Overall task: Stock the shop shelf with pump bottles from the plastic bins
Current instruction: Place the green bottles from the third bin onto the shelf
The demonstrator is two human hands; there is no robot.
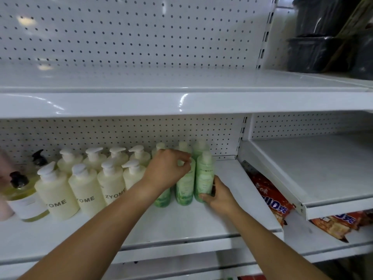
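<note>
- Left hand (167, 170) pinches the pump of middle bottle (184, 186), centre frame; keep it steady
- Right hand (219, 196) grips end bottle (204, 174) low; slide it flush, label forward

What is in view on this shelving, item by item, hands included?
Cream pump bottles: eight, cream with white pumps, two rows on the middle shelf.
Green pump bottles: six visible, green, right of the cream ones.
Black-pump bottles: two, the front one clear yellowish, far left.
Pink bottles: apparently two, cut off at the left edge.
Snack packets: at least two, red-orange, lower right.
Dark bins: at least two, black, top right.
Shelving: white, pegboard back.
Left hand: grip pinching a green bottle's pump.
Right hand: grip round the front-right green bottle's base.
</note>
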